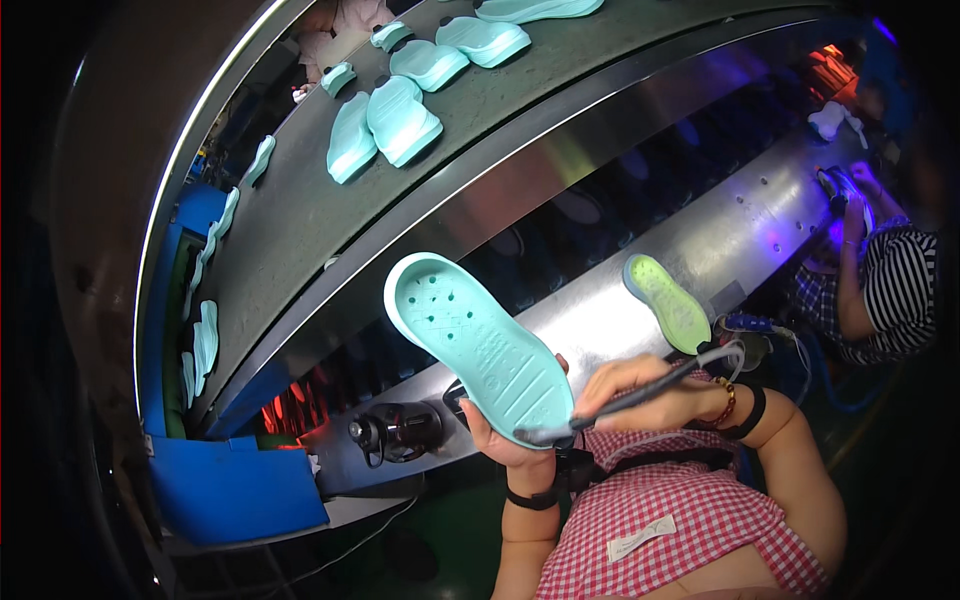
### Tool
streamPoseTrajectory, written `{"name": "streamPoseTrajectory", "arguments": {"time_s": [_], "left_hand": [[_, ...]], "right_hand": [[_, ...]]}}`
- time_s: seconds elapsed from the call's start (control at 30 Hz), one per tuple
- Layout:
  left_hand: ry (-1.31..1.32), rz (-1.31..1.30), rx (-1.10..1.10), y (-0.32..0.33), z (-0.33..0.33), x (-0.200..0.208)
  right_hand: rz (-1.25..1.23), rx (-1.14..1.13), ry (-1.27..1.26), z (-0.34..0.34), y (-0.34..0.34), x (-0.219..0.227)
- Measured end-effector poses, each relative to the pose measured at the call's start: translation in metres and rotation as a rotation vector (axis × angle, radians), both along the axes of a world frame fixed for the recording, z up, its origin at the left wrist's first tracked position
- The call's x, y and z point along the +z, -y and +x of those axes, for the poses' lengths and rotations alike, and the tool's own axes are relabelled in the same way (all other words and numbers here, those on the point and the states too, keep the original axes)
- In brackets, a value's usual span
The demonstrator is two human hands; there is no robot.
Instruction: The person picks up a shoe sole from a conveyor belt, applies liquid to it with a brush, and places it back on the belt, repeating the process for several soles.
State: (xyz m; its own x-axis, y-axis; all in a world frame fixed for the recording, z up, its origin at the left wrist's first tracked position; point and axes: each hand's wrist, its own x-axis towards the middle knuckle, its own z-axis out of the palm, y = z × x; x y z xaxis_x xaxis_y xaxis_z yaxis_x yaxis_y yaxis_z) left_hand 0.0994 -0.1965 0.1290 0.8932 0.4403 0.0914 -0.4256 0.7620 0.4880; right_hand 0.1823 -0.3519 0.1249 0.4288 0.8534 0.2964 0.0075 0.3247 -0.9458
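A mint-green shoe sole is held up with its hollow, dimpled side in view; small dark holes dot its heel end. My left hand is closed round its lower end, the thumb along one edge and a few fingertips showing at the other. In my right hand I grip a dark-handled brush with a pale tube at its rear. Its grey tip touches the inside of the sole close to my left thumb. A yellow-green sole rests on the metal ledge beyond my right hand.
A dark conveyor belt carries several mint soles. Before it runs a metal ledge with a dark bottle at the left. A blue box stands at the belt's near end. At right, a co-worker handles something under violet light.
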Motion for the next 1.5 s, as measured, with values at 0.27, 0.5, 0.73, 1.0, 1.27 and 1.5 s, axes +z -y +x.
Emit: {"name": "streamPoseTrajectory", "arguments": {"time_s": [0.27, 0.5, 0.73, 1.0, 1.27, 1.5], "left_hand": [[-0.008, 0.068, -0.105, -0.010, 0.004, -0.003], [-0.134, -0.102, -0.273, -0.018, 0.008, 0.006], [-0.486, -0.047, -0.612, -0.024, 0.003, 0.005], [-0.701, 0.257, -0.749, -0.017, -0.004, 0.025], [-0.771, 0.445, -0.758, -0.027, -0.009, 0.026], [-0.580, 0.022, -0.580, -0.012, -0.016, -0.002]], "right_hand": [[-0.004, -0.056, 0.300, 0.024, 0.006, 0.021], [0.161, 0.069, 0.528, 0.013, 0.015, 0.024], [-0.009, 0.318, 0.629, 0.043, 0.023, 0.034], [-0.041, 0.419, 0.757, 0.050, 0.038, 0.035], [-0.239, 0.436, 0.950, 0.066, 0.042, 0.055], [-0.127, 0.160, 0.307, 0.045, 0.031, 0.031]]}}
